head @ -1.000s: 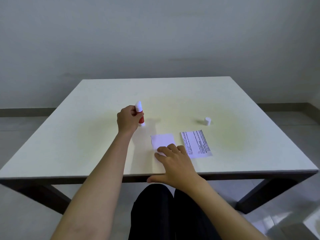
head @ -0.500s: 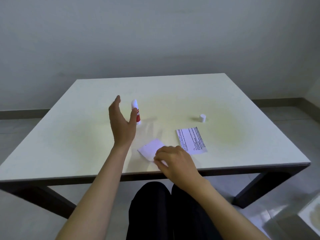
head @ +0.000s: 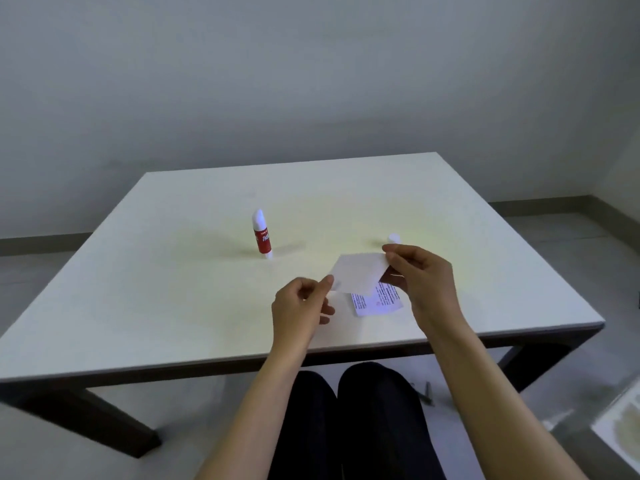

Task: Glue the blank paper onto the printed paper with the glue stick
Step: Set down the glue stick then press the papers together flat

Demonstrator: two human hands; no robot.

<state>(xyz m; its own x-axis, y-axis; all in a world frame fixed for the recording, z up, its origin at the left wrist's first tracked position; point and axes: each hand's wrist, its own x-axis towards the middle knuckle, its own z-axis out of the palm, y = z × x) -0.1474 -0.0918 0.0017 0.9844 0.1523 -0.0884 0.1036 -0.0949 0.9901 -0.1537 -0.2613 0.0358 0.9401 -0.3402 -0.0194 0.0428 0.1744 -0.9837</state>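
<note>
The small blank paper [head: 358, 273] is lifted off the table, held at two opposite corners. My left hand [head: 300, 309] pinches its near-left corner and my right hand [head: 419, 278] pinches its far-right corner. Below it the printed paper [head: 379, 301] lies flat on the white table [head: 156, 289], partly covered by the blank sheet and my right hand. The red-and-white glue stick [head: 262, 234] stands upright and uncapped, to the far left of both hands. Its white cap [head: 394, 238] sits just beyond my right hand.
The table's near edge [head: 207, 362] runs just behind my wrists, with my dark-clothed legs under it. A grey wall stands behind the table. A pale object [head: 620, 420] lies on the floor at the lower right.
My left hand let go of the glue stick, left it standing, and came over to the blank paper. My right hand picked the blank paper up off the table; both hands now hold it above the printed paper.
</note>
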